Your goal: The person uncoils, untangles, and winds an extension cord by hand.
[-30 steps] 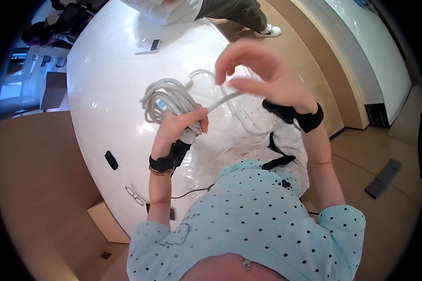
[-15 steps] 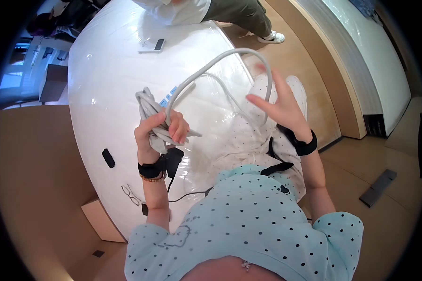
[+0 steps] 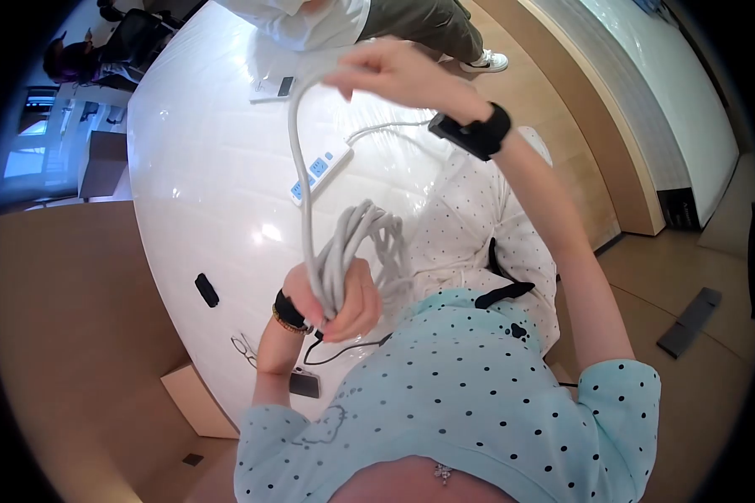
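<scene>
My left hand (image 3: 340,303) is closed round a bundle of looped grey cable (image 3: 356,243), low in front of my body. From the bundle a length of cable rises in an arc to my right hand (image 3: 382,71), whose bent fingers grip it, slightly blurred, near the far side of the white surface. Between and beyond the hands lies a white power strip (image 3: 320,173) with blue sockets, partly crossed by the raised cable. A thinner stretch of cable leads from its far end towards my right wrist.
Another person (image 3: 327,23) in a white top is at the far edge of the plastic-covered surface (image 3: 201,168). A white device (image 3: 270,89), a black object (image 3: 206,290), glasses (image 3: 243,347) and a dark phone-like item (image 3: 305,383) lie on it.
My right hand has moved up and left and closed on the cable, lifting it. My left hand has turned and come right and nearer with the bundle, uncovering the power strip.
</scene>
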{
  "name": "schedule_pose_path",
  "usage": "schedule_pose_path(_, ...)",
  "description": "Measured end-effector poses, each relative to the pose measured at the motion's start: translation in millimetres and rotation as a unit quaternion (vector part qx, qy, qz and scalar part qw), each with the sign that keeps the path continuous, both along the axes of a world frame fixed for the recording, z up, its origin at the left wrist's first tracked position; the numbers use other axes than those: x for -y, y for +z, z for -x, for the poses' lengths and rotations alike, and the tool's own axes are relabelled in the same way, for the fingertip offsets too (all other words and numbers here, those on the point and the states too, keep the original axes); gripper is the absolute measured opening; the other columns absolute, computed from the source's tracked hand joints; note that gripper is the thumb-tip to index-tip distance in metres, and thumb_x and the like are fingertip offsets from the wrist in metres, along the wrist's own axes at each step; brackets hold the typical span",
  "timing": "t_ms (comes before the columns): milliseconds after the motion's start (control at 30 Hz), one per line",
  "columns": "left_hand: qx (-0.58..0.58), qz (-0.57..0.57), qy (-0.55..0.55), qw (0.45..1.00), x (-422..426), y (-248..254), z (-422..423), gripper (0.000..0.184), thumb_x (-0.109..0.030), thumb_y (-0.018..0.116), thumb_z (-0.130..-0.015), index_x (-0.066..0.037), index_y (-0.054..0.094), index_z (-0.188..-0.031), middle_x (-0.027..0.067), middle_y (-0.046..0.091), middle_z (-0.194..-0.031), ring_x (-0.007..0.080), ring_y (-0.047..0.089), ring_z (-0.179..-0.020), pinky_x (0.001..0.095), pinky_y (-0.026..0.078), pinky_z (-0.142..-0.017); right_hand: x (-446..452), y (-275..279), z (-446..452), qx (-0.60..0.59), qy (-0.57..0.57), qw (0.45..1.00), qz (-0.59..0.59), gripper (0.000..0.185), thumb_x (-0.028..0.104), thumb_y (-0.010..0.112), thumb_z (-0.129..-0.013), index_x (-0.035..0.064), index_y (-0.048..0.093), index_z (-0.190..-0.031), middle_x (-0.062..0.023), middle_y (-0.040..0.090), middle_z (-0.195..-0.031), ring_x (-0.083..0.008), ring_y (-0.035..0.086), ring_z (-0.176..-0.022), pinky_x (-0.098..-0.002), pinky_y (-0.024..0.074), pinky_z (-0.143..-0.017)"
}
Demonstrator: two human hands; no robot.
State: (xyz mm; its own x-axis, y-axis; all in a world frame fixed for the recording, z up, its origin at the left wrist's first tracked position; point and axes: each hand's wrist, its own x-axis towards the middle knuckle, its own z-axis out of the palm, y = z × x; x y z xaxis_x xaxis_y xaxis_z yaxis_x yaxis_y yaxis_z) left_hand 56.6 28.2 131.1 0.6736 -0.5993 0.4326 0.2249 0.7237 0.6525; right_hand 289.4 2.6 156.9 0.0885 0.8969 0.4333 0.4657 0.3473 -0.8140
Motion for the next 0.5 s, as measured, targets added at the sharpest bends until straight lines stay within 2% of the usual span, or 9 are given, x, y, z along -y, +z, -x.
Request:
schedule_pose_path(100,0.095,0.072,-0.023,0.993,-0.6,20.8,-6.8,0.028,-0.027,0.064,-0.074,-0.002,0.057,-0.062,0.0079,0.059,-0.06,0.0198,0.055,-0.049,0.031,0.044,-0.052,-7.3,-57.5,4.6,-0.025,0.062,0.996,0.054,0.04,0.034,0.056,-0.09,0.0046,0.059,-0.064,0.0002,0.042,-0.052,-0.0072,0.034,-0.05,-0.0271,0.0271,-0.047)
schedule_pose_path(200,0.138,0.071,0.035,0.987,-18.5,35.5,-5.3,0.023,-0.024,0.063,-0.073,-0.004,0.058,-0.063,0.0074,0.06,-0.063,0.0203,0.059,-0.053,0.031,0.048,-0.057,16.1,-85.5,20.8,-0.091,0.072,0.979,0.166,0.035,0.03,0.059,-0.088,0.0034,0.062,-0.066,-0.0027,0.043,-0.052,-0.0071,0.037,-0.051,-0.0262,0.0292,-0.048)
schedule_pose_path(267,0.16,0.047,0.065,0.984,-20.7,39.7,-3.5,0.022,-0.023,0.061,-0.073,-0.003,0.059,-0.065,0.0076,0.061,-0.065,0.0199,0.058,-0.052,0.031,0.049,-0.055,33.1,-98.3,36.8,-0.072,0.056,0.991,0.094,0.03,0.028,0.06,-0.087,0.0026,0.063,-0.071,-0.0048,0.048,-0.053,-0.0087,0.04,-0.05,-0.0272,0.0316,-0.048)
schedule_pose_path(300,0.177,0.026,0.09,0.98,-21.9,46.1,-2.1,0.023,-0.023,0.062,-0.073,-0.002,0.059,-0.065,0.0074,0.061,-0.065,0.0197,0.058,-0.051,0.0315,0.049,-0.054,40.2,-109.3,40.2,-0.038,0.035,0.99,0.13,0.027,0.027,0.062,-0.086,0.0021,0.062,-0.076,-0.0061,0.053,-0.056,-0.0116,0.042,-0.05,-0.0285,0.0339,-0.049)
schedule_pose_path(333,0.195,0.005,0.114,0.974,-22.6,52.6,-0.2,0.023,-0.024,0.062,-0.073,-0.002,0.059,-0.065,0.0072,0.061,-0.064,0.0195,0.057,-0.05,0.0319,0.049,-0.053,48.3,-115.7,41.5,0.061,-0.008,0.985,0.164,0.024,0.025,0.064,-0.084,0.0017,0.061,-0.079,-0.0074,0.056,-0.06,-0.0141,0.045,-0.051,-0.0288,0.0362,-0.05)
schedule_pose_path(400,0.211,0.046,0.172,0.961,-23.3,63.3,8.7,0.025,-0.022,0.06,-0.075,-0.002,0.058,-0.06,0.0083,0.06,-0.06,0.0186,0.057,-0.047,0.0327,0.051,-0.054,64.0,-131.8,47.1,0.017,-0.047,0.985,0.167,0.023,0.023,0.066,-0.083,0.0021,0.061,-0.076,-0.0046,0.056,-0.059,-0.0123,0.049,-0.053,-0.0284,0.0385,-0.051)
schedule_pose_path(467,0.222,0.117,0.236,0.939,-22.9,69.6,17.7,0.027,-0.022,0.06,-0.076,-0.002,0.058,-0.057,0.0091,0.059,-0.058,0.0187,0.058,-0.047,0.0331,0.053,-0.056,74.0,-154.4,57.5,-0.136,-0.029,0.979,0.151,0.021,0.021,0.066,-0.083,0.0027,0.06,-0.073,-0.002,0.057,-0.059,-0.0095,0.05,-0.054,-0.0266,0.039,-0.051)
schedule_pose_path(500,0.248,0.159,0.242,0.924,-21.5,72.0,16.2,0.031,-0.02,0.057,-0.079,-0.002,0.057,-0.055,0.0096,0.06,-0.057,0.0185,0.06,-0.049,0.0313,0.055,-0.062,78.6,-154.6,61.1,-0.212,-0.02,0.967,0.142,0.021,0.02,0.067,-0.082,0.0029,0.06,-0.072,-0.0007,0.057,-0.059,-0.0082,0.051,-0.054,-0.0258,0.0393,-0.05)
